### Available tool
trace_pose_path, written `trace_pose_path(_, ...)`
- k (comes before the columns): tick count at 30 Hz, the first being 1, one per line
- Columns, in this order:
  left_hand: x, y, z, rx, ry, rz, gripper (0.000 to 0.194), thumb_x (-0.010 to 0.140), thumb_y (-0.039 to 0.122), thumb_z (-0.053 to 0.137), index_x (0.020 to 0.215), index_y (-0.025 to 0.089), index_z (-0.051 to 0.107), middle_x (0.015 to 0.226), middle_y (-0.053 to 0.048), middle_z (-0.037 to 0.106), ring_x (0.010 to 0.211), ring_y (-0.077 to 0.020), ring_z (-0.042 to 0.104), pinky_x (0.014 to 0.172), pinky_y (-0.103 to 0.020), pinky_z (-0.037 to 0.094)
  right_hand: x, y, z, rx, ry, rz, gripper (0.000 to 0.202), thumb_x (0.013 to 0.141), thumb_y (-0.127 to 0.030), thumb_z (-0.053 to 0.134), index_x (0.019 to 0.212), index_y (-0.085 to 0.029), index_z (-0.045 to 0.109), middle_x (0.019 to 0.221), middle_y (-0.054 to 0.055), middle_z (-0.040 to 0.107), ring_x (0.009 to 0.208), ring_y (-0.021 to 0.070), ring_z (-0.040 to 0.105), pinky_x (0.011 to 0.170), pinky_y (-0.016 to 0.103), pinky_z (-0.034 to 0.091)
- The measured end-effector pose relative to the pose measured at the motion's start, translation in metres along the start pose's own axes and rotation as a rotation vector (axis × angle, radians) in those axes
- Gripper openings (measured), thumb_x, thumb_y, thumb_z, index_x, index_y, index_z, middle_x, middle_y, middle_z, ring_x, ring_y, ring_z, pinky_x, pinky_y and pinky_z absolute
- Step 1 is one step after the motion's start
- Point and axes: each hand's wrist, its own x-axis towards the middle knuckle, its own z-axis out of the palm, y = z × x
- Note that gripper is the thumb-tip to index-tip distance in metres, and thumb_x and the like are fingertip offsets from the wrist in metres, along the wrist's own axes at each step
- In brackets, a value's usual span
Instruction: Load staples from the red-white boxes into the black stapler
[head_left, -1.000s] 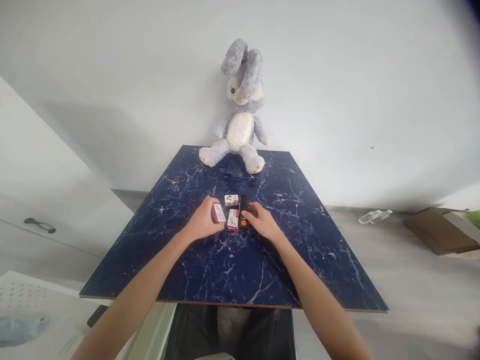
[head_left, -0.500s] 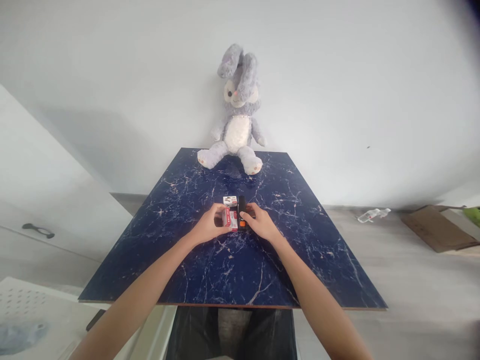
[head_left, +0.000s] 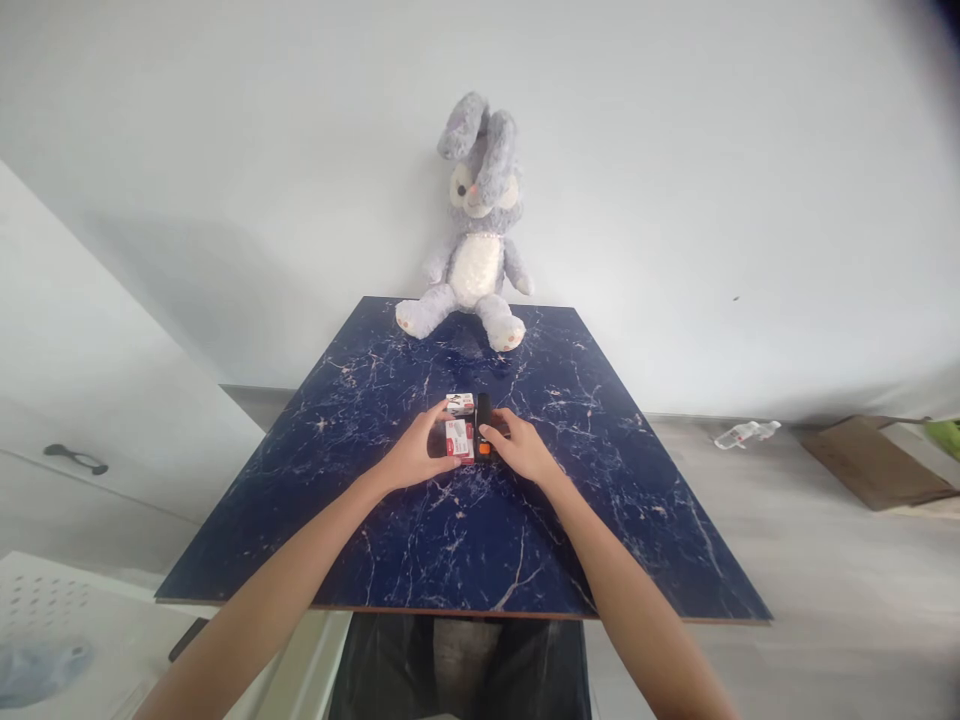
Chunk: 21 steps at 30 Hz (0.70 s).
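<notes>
In the head view, a small red-and-white box (head_left: 458, 440) sits between the thumb and fingers of my left hand (head_left: 413, 452), which is closed on it. Just right of that box is a slim black object with an orange part (head_left: 484, 448); its exact kind is unclear. My right hand (head_left: 521, 448) grips it from the right, thumb across its top. A second small box, white with dark and red print (head_left: 460, 402), lies right behind the red-and-white one, close to my left fingertips. All of these are grouped at the middle of the blue marbled table (head_left: 480, 550).
A grey plush rabbit (head_left: 480, 265) sits at the table's far edge against the white wall. White drawers (head_left: 82, 430) stand to the left. Clear plastic bottles (head_left: 746, 434) and flattened cardboard (head_left: 870, 460) lie on the floor at right.
The red-and-white box has turned in my left hand, so its white printed face now shows more and its red side less. My right hand and the black object have hardly moved.
</notes>
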Motion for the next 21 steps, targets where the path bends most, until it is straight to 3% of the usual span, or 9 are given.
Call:
trace_pose_path(4,0.003,0.004,0.0,0.009,0.009,-0.014,0.093,0.081,0.046,0.076,0.157,0.032,0.023,0.143,-0.012,0.056,0.133,-0.0324,0.05,0.111,-0.052,0.037,0.0,0.001,0.0,-0.023,0.004,-0.005,0.034,0.095,-0.043,0.055,0.12,-0.02,0.061,0.115,0.009,0.071,0.095,0.0206,0.069,0.088,0.034,0.051)
trace_pose_path(10,0.005,0.003,-0.003,0.063,-0.135,-0.02,0.103,0.076,0.051,0.079,0.159,0.031,0.022,0.157,-0.013,0.039,0.141,-0.037,0.04,0.111,-0.05,0.038,0.001,0.003,-0.001,-0.024,0.0,-0.012,0.034,0.096,-0.042,0.055,0.121,-0.02,0.061,0.116,0.009,0.071,0.098,0.021,0.069,0.089,0.034,0.051)
trace_pose_path(15,0.007,-0.005,-0.004,0.124,-0.125,-0.077,0.098,0.079,0.05,0.076,0.159,0.03,0.022,0.148,-0.012,0.052,0.136,-0.0358,0.045,0.11,-0.051,0.037,0.001,0.003,0.0,-0.023,0.0,-0.015,0.035,0.095,-0.042,0.055,0.121,-0.02,0.061,0.116,0.01,0.071,0.097,0.0211,0.069,0.087,0.033,0.051)
trace_pose_path(21,0.01,0.002,-0.005,0.134,-0.151,-0.045,0.094,0.08,0.052,0.074,0.158,0.032,0.026,0.146,-0.01,0.055,0.135,-0.0365,0.047,0.108,-0.05,0.039,0.002,0.002,0.0,-0.028,0.014,-0.009,0.034,0.094,-0.041,0.056,0.119,-0.02,0.062,0.114,0.009,0.072,0.096,0.0214,0.069,0.087,0.034,0.051)
